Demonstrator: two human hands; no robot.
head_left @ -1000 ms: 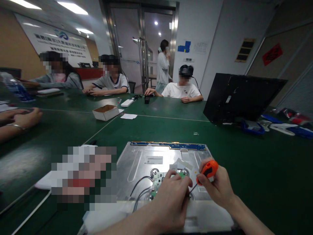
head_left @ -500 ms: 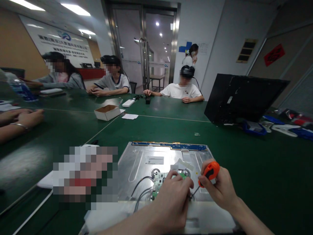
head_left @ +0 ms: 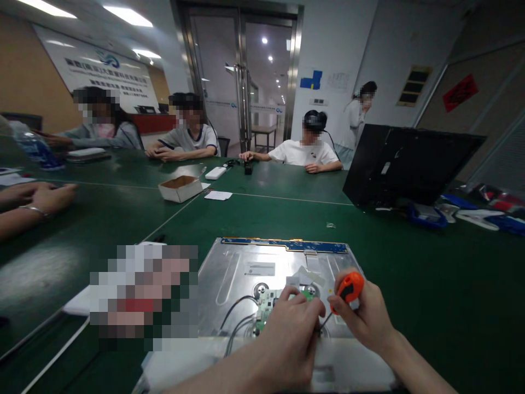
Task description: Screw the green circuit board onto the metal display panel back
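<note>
A silver metal display panel (head_left: 229,273) lies flat on the table before me, with a blue circuit strip (head_left: 283,244) along its far edge. On it is a green circuit board (head_left: 266,301), partly covered by my left hand (head_left: 293,323). That hand's fingers are bent close together beside the screwdriver tip; what they hold, if anything, is hidden. My right hand (head_left: 367,312) is wrapped round the orange and black handle of a screwdriver (head_left: 350,287). The shaft slants down to the left, its tip out of sight near my left fingers. Dark cables (head_left: 238,312) run left from the board.
A pixelated item (head_left: 143,290) and a white cable (head_left: 57,353) lie left of the panel. Farther off are an open box (head_left: 180,189) and a large black monitor (head_left: 414,164). A co-worker's hands (head_left: 49,200) rest at the left; several people are across the table.
My right hand and the screwdriver handle have shifted slightly left. My left hand stays in place. In the background, a standing person has moved to the right.
</note>
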